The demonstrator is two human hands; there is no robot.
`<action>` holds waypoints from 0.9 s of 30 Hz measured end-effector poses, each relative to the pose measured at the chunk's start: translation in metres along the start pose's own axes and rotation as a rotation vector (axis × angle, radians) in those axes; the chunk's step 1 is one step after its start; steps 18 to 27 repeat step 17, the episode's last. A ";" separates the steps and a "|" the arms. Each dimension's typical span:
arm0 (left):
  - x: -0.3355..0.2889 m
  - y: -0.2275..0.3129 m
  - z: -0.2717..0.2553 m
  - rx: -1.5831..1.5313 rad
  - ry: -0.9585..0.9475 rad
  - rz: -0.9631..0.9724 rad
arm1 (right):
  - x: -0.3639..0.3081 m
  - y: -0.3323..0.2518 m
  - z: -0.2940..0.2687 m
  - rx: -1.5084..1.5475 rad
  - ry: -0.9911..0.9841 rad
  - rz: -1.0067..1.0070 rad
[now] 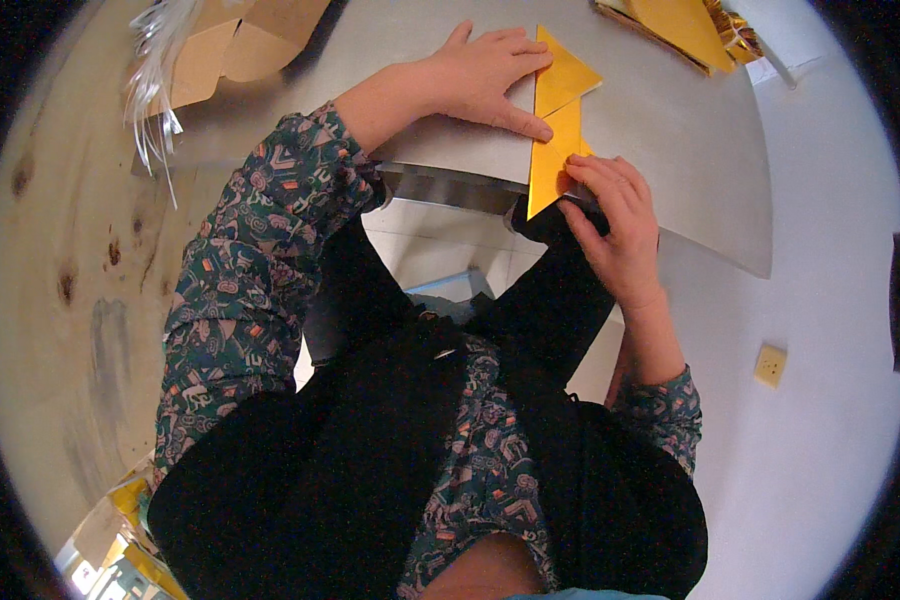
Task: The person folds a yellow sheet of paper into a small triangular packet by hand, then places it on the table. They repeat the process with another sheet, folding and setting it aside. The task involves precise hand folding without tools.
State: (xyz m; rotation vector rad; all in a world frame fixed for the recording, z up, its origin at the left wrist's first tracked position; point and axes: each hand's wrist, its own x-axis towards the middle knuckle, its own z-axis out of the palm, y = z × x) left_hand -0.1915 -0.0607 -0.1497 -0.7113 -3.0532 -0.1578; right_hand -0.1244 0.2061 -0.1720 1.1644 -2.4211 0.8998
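A shiny golden-yellow sheet of folded paper (558,130) lies at the near edge of the grey table. Its creases form triangular flaps, and one pointed corner hangs toward me past the edge. My left hand (485,82) rests flat with fingers spread; its fingertips and thumb touch the paper's left side. At the lower right side of the paper, my right hand (615,215) is closed in a pinch, fingertips on the paper and thumb below them. Part of the fold is hidden behind the right fingers.
A stack of golden paper (675,30) sits at the table's far right. An open cardboard box (235,50) and silvery strips (158,70) are at the far left. The grey table (690,150) curves around in front of me. A wall outlet (770,365) is at right.
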 end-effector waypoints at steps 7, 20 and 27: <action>-0.010 0.007 -0.006 -0.019 -0.010 0.039 | 0.001 -0.002 -0.002 -0.026 -0.041 0.013; -0.038 0.027 -0.006 -0.059 0.011 0.021 | -0.013 -0.005 0.002 0.017 0.034 -0.029; -0.038 0.027 -0.006 -0.059 0.011 0.021 | -0.013 -0.005 0.002 0.017 0.034 -0.029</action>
